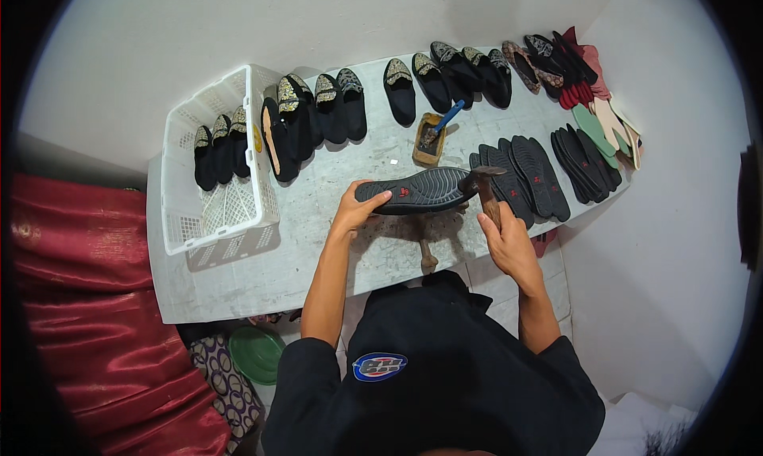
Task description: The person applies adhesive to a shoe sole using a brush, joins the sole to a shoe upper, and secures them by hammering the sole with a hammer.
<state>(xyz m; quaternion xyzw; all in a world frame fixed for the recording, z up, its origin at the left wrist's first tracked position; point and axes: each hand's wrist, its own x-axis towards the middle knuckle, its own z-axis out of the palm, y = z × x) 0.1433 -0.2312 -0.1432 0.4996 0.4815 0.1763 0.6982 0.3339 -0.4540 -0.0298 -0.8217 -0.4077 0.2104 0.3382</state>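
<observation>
Two hands busy, both loaded: left hand [356, 208] clamped on the near-left end of a black ridged outsole [421, 192], thumb on the tread side, other fingers mostly hidden below; right hand [511, 245] wrapped around the wooden handle of a hammer [489, 210]. Outsole is tread-up above the middle of the front part of the workbench [318, 226], ridged end pointing right. Hammer head sits over that right end; can't tell if it's touching or just short of contact. A shoe upper is probably under the outsole, but the underside isn't visible. Some brown support is partly hidden beneath, and a knob-ended brown rod [428, 257] lies in front; can't confirm whether they're one piece. My read: step in hand is tapping the sole down to seat the bond, likely at the toe. Glue guess comes from the tan tub [420, 151] just behind, with a blue-handled brush [451, 114] standing in it. Next blow would call for a firm left grip, tread kept level over the support, and flat face contact near the edge; glancing hits could skid or mark the rubber. Spare soles [540, 182] lie to the right, beyond the hammer; finished-looking loafers [400, 98] line the rear edge, with more in the white plastic crate [176, 194] at left.
</observation>
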